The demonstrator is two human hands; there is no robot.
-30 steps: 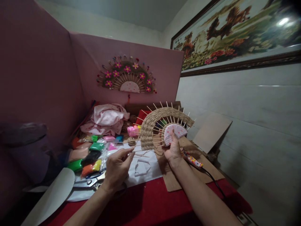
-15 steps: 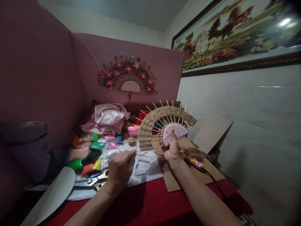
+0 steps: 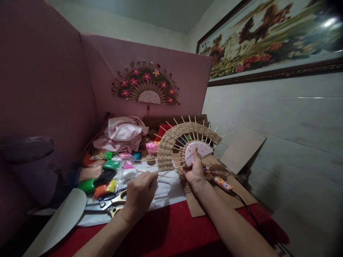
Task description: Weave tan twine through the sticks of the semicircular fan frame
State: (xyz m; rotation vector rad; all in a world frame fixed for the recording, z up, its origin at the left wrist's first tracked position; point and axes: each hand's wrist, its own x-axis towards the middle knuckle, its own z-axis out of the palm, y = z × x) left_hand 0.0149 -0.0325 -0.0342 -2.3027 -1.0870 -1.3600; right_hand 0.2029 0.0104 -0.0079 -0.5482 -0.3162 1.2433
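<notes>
My right hand [image 3: 197, 173] is closed around the pink-dotted fabric base [image 3: 198, 152] of a half-round fan frame, thumb in front and fingers behind. Thin wooden sticks radiate from this base, and a wide band of woven twine [image 3: 167, 150] runs across them in an arc. Stick tips poke out beyond the band. By the band's lower left end, my left hand [image 3: 142, 189] is closed in a pinch; what it grips, if anything, is too small to make out. Thin strands lie just right of its fingertips.
Gold-handled scissors [image 3: 111, 205] lie left of my left hand, below bags of coloured clay [image 3: 111, 165]. A patterned glue gun [image 3: 219, 181] rests on cardboard [image 3: 193, 207] at right. Behind are crumpled pink cloth [image 3: 123, 132], a twine ball [image 3: 150, 160] and a flowered fan [image 3: 146, 85] on the wall.
My left hand has shifted slightly right, nearer the end of the woven band. The fan in my right hand has moved very little.
</notes>
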